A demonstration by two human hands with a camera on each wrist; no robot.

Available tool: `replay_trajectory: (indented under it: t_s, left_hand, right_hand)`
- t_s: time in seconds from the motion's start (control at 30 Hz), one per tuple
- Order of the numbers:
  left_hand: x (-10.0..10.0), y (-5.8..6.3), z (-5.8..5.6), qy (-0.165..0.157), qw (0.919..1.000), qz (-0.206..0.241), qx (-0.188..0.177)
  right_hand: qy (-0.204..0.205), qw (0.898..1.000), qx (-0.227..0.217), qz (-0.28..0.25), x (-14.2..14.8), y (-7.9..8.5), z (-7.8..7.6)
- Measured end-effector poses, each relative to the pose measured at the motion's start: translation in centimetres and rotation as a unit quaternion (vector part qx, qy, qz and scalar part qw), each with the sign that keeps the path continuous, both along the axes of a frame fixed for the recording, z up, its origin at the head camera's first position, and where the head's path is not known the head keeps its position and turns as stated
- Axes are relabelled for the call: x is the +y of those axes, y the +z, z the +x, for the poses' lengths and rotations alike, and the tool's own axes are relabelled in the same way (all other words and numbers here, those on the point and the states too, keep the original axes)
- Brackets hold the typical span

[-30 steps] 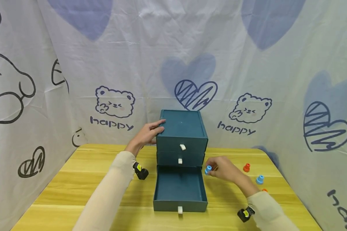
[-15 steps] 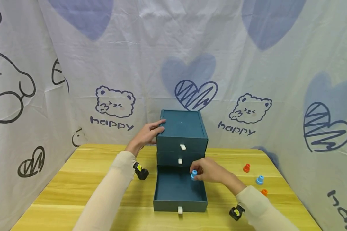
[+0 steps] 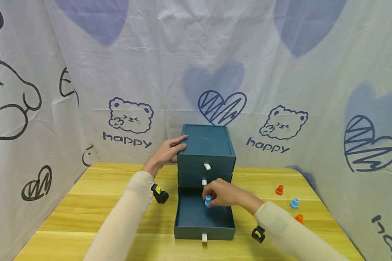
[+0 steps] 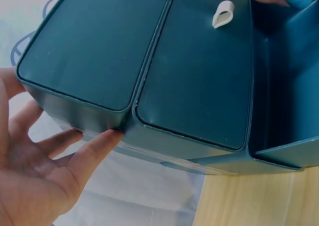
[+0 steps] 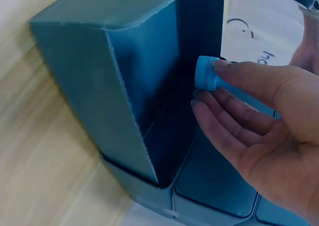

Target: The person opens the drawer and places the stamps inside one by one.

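Note:
A dark teal cabinet (image 3: 206, 140) has its bottom drawer (image 3: 204, 232) pulled out, and the drawer's visible floor is bare. My left hand (image 3: 164, 152) rests on the cabinet's upper left side, thumb and fingers fairly straight; in the left wrist view its fingertips (image 4: 110, 135) touch the side wall. Over the open drawer, my right hand (image 3: 223, 193) pinches a small light-blue stepped plastic peg (image 3: 208, 201), wide end down. The right wrist view shows the thumb and fingertips around the blue peg (image 5: 205, 73), inside the drawer's outline.
To the right on the wooden table (image 3: 150, 232) stand a red peg (image 3: 279, 190), another light-blue peg (image 3: 294, 203) and an orange peg (image 3: 299, 218), partly covered by the right sleeve. White pull tabs (image 3: 207, 166) stick out from the drawer fronts. A printed cloth hangs behind.
My right hand has carried the blue peg leftward, from beside the cabinet's right edge to over the middle of the open drawer. The left hand has stayed put.

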State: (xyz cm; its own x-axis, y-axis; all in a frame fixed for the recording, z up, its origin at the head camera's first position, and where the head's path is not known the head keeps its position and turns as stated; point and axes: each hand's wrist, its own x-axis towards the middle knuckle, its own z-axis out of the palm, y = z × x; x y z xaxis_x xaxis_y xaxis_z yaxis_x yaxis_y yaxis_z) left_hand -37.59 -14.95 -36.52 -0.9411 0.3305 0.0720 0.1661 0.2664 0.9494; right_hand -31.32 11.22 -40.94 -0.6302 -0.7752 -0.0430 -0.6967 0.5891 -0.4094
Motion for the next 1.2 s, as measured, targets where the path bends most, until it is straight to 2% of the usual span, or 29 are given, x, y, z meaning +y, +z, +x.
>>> replay_trajectory:
  t_s: [0.23,0.7,1.2]
  left_hand:
    - [-0.1,0.0,0.1,-0.002,1.0000,0.002,-0.002]
    - [-0.3,-0.1,-0.1,0.003,1.0000,-0.001,-0.004]
    - [-0.2,0.0,0.0,0.003,1.0000,-0.007,-0.003]
  right_hand:
    - [0.024,0.999,-0.010,0.029,-1.6,-0.3,-0.3]
    - [0.050,0.996,-0.049,0.052,-3.7,-1.6,-1.2]
    - [0.086,0.993,-0.040,0.065,-5.6,-2.9,-1.8]
